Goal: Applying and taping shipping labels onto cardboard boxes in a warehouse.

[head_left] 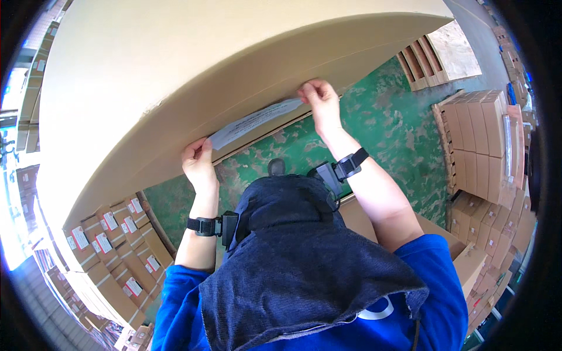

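Note:
A long white printed label (255,121) runs along the lower side of a very large cardboard box (252,79) in front of me. My left hand (199,165) has its thumb and fingers closed on the label's left end. At the far right end, my right hand (322,105) pinches the label's corner between thumb and bent fingers. Both hands are close against the box's side wall. Whether the label lies flat on the cardboard or stands slightly off it, I cannot tell.
Green, scuffed floor (380,126) lies between the box and my body. Strapped cartons with labels (117,251) are stacked at lower left. More cartons (477,131) stand on a pallet at right, beyond a wooden pallet (424,61). Cardboard (357,219) lies behind my right arm.

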A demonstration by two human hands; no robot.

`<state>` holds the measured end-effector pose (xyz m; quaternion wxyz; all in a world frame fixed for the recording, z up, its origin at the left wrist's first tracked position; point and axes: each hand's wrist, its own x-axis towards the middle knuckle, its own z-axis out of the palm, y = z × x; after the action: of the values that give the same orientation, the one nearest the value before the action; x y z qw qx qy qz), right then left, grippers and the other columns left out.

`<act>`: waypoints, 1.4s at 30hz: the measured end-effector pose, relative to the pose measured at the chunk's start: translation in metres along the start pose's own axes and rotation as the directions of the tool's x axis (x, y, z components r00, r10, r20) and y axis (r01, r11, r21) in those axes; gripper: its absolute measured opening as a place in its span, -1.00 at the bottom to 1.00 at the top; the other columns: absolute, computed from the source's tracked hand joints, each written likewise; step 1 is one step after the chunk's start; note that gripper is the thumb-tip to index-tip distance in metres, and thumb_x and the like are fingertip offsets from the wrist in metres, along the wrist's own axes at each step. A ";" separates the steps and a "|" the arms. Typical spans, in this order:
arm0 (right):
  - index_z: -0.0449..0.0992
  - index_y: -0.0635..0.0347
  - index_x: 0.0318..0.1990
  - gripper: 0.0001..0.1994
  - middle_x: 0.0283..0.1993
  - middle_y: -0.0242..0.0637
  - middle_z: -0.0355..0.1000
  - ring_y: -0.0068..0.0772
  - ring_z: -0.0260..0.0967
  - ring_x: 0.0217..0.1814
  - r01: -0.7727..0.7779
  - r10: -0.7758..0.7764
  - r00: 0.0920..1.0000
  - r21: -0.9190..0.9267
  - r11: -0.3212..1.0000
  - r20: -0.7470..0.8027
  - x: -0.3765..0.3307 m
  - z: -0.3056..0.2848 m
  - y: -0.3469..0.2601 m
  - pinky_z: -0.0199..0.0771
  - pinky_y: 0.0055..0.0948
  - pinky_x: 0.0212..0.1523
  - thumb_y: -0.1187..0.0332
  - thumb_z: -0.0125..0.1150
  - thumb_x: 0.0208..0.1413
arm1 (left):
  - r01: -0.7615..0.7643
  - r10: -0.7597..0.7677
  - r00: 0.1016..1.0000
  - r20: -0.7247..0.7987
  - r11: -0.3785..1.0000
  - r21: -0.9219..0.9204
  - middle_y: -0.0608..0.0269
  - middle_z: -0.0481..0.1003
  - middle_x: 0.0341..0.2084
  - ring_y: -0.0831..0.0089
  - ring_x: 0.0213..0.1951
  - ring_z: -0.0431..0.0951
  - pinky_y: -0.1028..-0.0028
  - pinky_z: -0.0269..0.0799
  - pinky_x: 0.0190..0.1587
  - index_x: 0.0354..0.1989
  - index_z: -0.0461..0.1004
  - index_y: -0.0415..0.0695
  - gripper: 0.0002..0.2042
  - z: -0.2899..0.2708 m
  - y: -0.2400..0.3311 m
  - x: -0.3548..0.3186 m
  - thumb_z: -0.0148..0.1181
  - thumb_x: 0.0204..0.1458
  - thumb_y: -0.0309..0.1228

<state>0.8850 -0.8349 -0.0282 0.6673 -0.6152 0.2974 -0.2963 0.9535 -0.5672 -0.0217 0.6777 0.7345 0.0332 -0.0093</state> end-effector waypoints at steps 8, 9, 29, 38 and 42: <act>0.38 0.20 -0.11 -0.73 -0.20 -0.19 0.38 -0.37 0.36 -0.22 0.182 -0.069 0.963 -0.439 0.880 0.261 -0.006 -0.041 0.003 0.37 -0.46 -0.17 0.36 0.09 0.01 | -0.016 0.018 0.996 0.091 1.000 -0.023 0.38 0.41 -0.51 0.63 -0.44 0.32 0.64 0.24 -0.28 -0.37 0.47 -0.25 -0.89 -0.017 0.003 0.000 0.20 -0.08 -0.51; 0.38 0.19 -0.10 -0.70 -0.18 -0.19 0.38 -0.33 0.36 -0.18 0.183 -0.017 0.929 -0.420 0.889 0.370 -0.010 -0.044 -0.002 0.37 -0.45 -0.15 0.32 0.12 0.00 | -0.007 0.009 0.995 0.098 1.000 -0.021 0.39 0.41 -0.52 0.64 -0.44 0.31 0.64 0.23 -0.28 -0.37 0.47 -0.24 -0.89 -0.019 0.003 0.000 0.20 -0.08 -0.51; 0.50 0.17 -0.43 -0.73 -0.38 -0.21 0.37 -0.14 0.34 -0.24 0.274 -0.225 0.961 -0.689 0.671 0.163 0.010 -0.016 -0.040 0.34 -0.27 -0.20 0.18 0.31 -0.24 | -0.016 0.017 0.997 -0.072 1.000 0.014 0.33 0.43 -0.50 0.62 -0.42 0.34 0.61 0.26 -0.27 -0.40 0.44 -0.25 -0.88 0.001 0.016 -0.014 0.22 -0.07 -0.49; 0.38 0.31 -0.38 -0.57 -0.43 -0.23 0.35 -0.31 0.32 -0.36 0.001 -0.204 0.938 -0.585 0.811 -0.282 -0.003 -0.003 -0.018 0.35 -0.35 -0.26 0.20 0.43 -0.32 | -0.027 0.027 0.994 -0.109 1.000 0.004 0.30 0.43 -0.46 0.60 -0.39 0.36 0.60 0.29 -0.24 -0.40 0.43 -0.26 -0.88 0.004 0.014 -0.016 0.22 -0.07 -0.51; 0.42 0.33 -0.30 -0.66 -0.42 -0.25 0.41 -0.47 0.36 -0.36 -0.007 -0.010 0.994 -0.155 0.988 -0.108 -0.006 0.002 -0.013 0.37 -0.51 -0.28 0.26 0.32 -0.14 | 0.007 -0.007 0.993 -0.120 1.000 0.003 0.29 0.43 -0.46 0.61 -0.39 0.36 0.61 0.28 -0.25 -0.41 0.43 -0.26 -0.88 0.003 0.013 -0.017 0.22 -0.07 -0.51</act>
<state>0.8824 -0.8297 -0.0153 0.6000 -0.6484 0.3548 -0.3060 0.9376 -0.5722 -0.0077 0.6733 0.7347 0.0763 0.0324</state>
